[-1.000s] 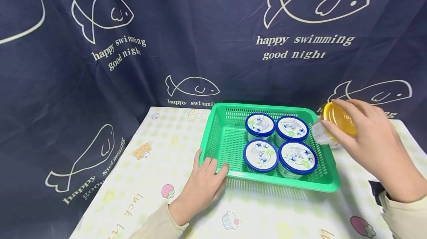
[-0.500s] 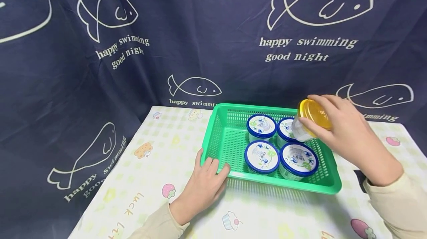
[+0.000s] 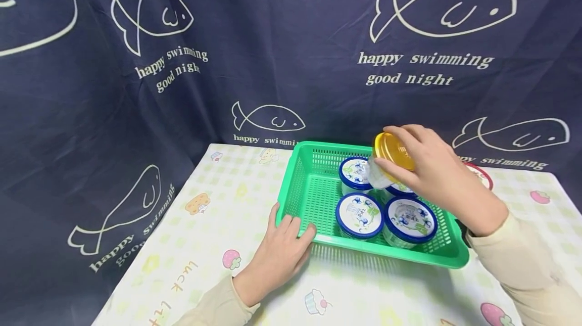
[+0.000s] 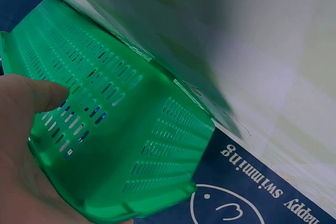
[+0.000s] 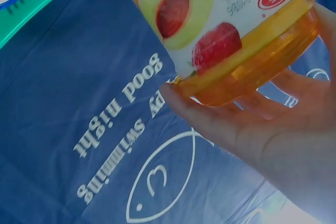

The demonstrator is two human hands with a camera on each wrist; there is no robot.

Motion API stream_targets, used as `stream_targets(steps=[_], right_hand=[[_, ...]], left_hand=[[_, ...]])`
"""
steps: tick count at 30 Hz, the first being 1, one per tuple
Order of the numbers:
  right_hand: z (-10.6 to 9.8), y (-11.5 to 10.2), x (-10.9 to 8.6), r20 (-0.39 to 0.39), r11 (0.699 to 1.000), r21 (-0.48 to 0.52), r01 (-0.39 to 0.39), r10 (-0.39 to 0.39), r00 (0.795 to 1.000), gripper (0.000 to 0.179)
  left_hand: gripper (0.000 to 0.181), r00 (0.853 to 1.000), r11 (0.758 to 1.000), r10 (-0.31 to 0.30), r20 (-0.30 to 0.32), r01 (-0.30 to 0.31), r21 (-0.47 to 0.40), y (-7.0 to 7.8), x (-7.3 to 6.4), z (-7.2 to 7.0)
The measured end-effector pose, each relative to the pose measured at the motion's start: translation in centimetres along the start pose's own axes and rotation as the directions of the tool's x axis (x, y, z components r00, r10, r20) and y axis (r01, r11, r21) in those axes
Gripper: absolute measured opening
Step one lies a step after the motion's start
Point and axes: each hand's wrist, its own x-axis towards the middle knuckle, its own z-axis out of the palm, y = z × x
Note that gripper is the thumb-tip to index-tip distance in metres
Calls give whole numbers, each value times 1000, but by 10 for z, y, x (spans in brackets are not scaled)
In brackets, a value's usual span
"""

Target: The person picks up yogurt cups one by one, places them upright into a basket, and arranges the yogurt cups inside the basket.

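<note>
Holding jar (image 3: 392,153) over cups (image 3: 359,216); basket's left end (image 3: 313,204) roomy.

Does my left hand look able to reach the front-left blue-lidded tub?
Probably yes: nothing covers that tub, though your left hand would likely need to release the green basket it grips.
</note>
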Motion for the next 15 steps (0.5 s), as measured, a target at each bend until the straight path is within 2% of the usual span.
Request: stream_targets(steps=[15], right_hand=[[29, -25, 36, 108, 997, 12, 82, -83, 991, 56]], left_hand=[[22, 1000, 1000, -6, -11, 5, -13, 0, 0, 3]])
